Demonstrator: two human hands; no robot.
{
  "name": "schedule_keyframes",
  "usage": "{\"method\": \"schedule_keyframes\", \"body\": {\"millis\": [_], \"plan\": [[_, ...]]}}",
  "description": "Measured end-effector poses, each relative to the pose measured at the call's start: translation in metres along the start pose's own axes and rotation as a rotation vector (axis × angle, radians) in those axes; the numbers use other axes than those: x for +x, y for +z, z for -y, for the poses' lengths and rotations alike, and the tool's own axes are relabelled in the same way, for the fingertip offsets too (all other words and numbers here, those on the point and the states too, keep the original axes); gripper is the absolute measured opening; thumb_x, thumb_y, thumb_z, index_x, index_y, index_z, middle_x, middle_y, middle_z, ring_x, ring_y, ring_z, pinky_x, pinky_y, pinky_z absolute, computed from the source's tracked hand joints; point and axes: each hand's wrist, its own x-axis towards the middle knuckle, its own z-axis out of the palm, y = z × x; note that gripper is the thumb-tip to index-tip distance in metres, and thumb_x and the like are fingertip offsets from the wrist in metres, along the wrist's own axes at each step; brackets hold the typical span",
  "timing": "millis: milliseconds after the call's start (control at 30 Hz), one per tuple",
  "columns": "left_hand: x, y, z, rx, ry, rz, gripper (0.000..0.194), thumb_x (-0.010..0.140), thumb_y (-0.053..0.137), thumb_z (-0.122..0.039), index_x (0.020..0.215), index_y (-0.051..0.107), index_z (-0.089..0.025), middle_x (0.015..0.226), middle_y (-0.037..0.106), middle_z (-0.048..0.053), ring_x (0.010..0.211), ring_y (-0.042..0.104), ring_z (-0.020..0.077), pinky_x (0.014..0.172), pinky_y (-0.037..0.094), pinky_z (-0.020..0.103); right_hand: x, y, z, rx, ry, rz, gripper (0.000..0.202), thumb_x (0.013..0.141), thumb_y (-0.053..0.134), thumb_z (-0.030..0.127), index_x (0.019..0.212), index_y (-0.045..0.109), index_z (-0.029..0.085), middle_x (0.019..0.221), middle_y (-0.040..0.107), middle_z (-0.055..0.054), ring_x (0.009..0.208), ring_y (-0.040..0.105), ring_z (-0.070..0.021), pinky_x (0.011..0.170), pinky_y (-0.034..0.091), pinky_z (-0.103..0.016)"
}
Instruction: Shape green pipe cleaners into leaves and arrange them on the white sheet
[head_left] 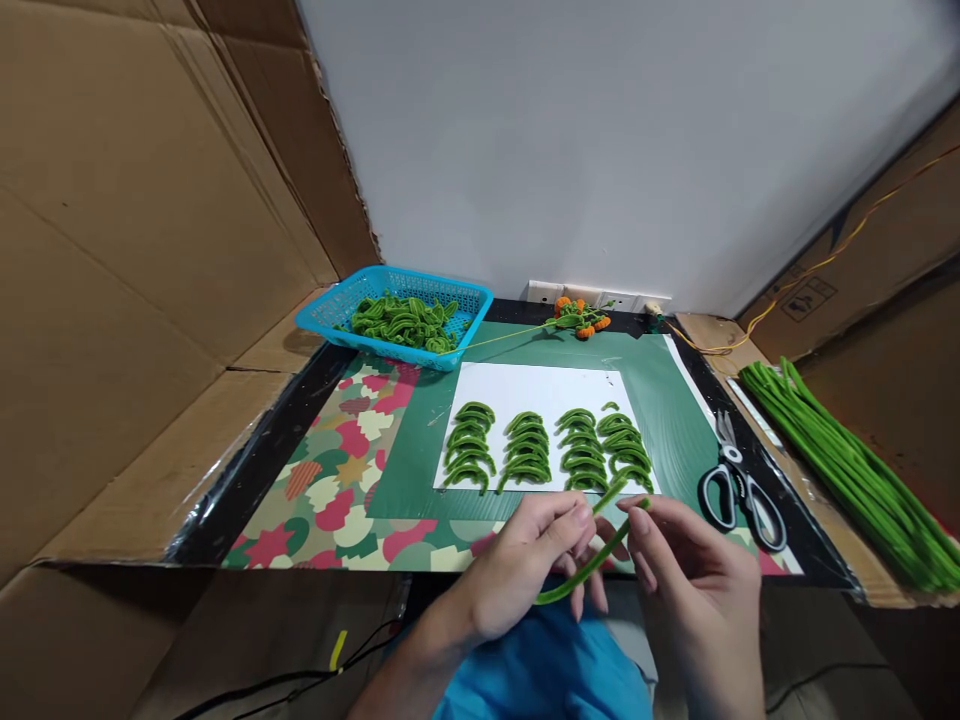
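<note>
At five o'clock, left hand [525, 552] and right hand [699, 562] pinch a green pipe cleaner [589, 574]. It looks soft, light, bendy; pinch its tips.

We faced a plain pale-grey wall [570, 150], with white sockets [544, 291] set low behind the black tabletop [259, 450]. Brown cardboard [112, 220] screened our left side, and a shadowed cardboard box [900, 255] our right. Below lay a dim floor [191, 640] with black cables [285, 685].
</note>
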Motion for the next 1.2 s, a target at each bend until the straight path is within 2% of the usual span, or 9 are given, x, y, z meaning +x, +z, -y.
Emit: {"method": "schedule_keyframes", "body": {"millis": [100, 200, 367, 500, 633, 767, 967, 1100, 1200], "plan": [[-0.001, 0.000, 0.003, -0.016, -0.044, 0.041, 0.045, 0.110, 0.044, -0.054, 0.083, 0.047, -0.017, 0.078, 0.072, 0.008, 0.047, 0.059, 0.0076, 0.044, 0.042, 0.015, 0.001, 0.002, -0.004, 0.061, 0.053, -0.034, 0.025, 0.090, 0.083, 0.038, 0.104, 0.081, 0.017, 0.081, 0.071, -0.006, 0.057, 0.059, -0.0100, 0.049, 0.048, -0.017], [-0.002, 0.001, 0.006, -0.035, -0.098, 0.065, 0.042, 0.109, 0.044, -0.058, 0.092, 0.049, -0.019, 0.075, 0.073, 0.006, 0.040, 0.055, 0.0082, 0.035, 0.037, 0.015, 0.001, 0.004, -0.007, 0.102, 0.095, -0.019, 0.028, 0.088, 0.085, 0.040, 0.101, 0.082, 0.016, 0.072, 0.066, -0.004, 0.053, 0.052, -0.0084, 0.045, 0.042, -0.017], [0.000, 0.002, 0.008, -0.050, -0.121, -0.014, 0.034, 0.108, 0.049, -0.056, 0.117, 0.045, -0.023, 0.067, 0.071, 0.001, 0.033, 0.050, 0.0098, 0.030, 0.035, 0.014, 0.000, 0.003, -0.018, 0.131, 0.121, -0.075, 0.031, 0.087, 0.086, 0.040, 0.105, 0.082, 0.015, 0.071, 0.065, -0.003, 0.053, 0.050, -0.0079, 0.046, 0.042, -0.017], [0.000, 0.003, 0.009, -0.032, -0.108, -0.002, 0.039, 0.105, 0.053, -0.060, 0.104, 0.047, -0.022, 0.068, 0.072, 0.002, 0.035, 0.052, 0.0087, 0.032, 0.036, 0.013, -0.001, 0.005, -0.017, 0.091, 0.117, -0.141, 0.034, 0.083, 0.089, 0.041, 0.103, 0.084, 0.015, 0.076, 0.070, -0.006, 0.055, 0.057, -0.0105, 0.048, 0.047, -0.019], [-0.003, 0.006, 0.008, 0.066, -0.081, -0.070, 0.049, 0.101, 0.058, -0.065, 0.099, 0.059, -0.016, 0.072, 0.072, 0.005, 0.038, 0.052, 0.0062, 0.034, 0.036, 0.012, 0.000, 0.010, -0.008, 0.025, 0.069, -0.178, 0.034, 0.083, 0.088, 0.045, 0.099, 0.086, 0.015, 0.074, 0.072, -0.008, 0.051, 0.056, -0.0107, 0.044, 0.045, -0.018], [-0.006, 0.008, 0.007, 0.152, -0.065, -0.126, 0.054, 0.102, 0.059, -0.063, 0.089, 0.069, -0.011, 0.076, 0.072, 0.008, 0.040, 0.052, 0.0048, 0.036, 0.036, 0.014, 0.001, 0.012, -0.003, 0.016, 0.043, -0.155, 0.033, 0.085, 0.086, 0.045, 0.100, 0.087, 0.015, 0.080, 0.074, -0.010, 0.056, 0.062, -0.0132, 0.046, 0.050, -0.019], [-0.007, 0.007, 0.005, 0.222, -0.026, -0.166, 0.052, 0.102, 0.062, -0.058, 0.080, 0.071, -0.011, 0.071, 0.069, 0.006, 0.043, 0.047, 0.0030, 0.041, 0.032, 0.015, 0.001, 0.012, -0.002, -0.014, 0.001, -0.150, 0.029, 0.087, 0.085, 0.043, 0.100, 0.087, 0.018, 0.070, 0.069, -0.006, 0.051, 0.053, -0.0091, 0.044, 0.045, -0.017], [-0.009, 0.006, 0.005, 0.259, -0.020, -0.172, 0.056, 0.103, 0.061, -0.057, 0.074, 0.071, -0.010, 0.070, 0.068, 0.006, 0.044, 0.046, 0.0029, 0.043, 0.031, 0.016, 0.002, 0.012, 0.002, -0.060, -0.034, -0.146, 0.026, 0.088, 0.084, 0.044, 0.097, 0.088, 0.020, 0.072, 0.072, -0.007, 0.053, 0.057, -0.0103, 0.045, 0.046, -0.017], [-0.009, 0.006, 0.006, 0.255, -0.040, -0.179, 0.054, 0.102, 0.061, -0.057, 0.074, 0.069, -0.011, 0.068, 0.066, 0.005, 0.042, 0.046, 0.0033, 0.041, 0.030, 0.017, 0.003, 0.014, 0.007, -0.106, -0.068, -0.116, 0.026, 0.090, 0.081, 0.045, 0.091, 0.088, 0.019, 0.076, 0.075, -0.008, 0.058, 0.064, -0.0136, 0.050, 0.053, -0.019]]}}
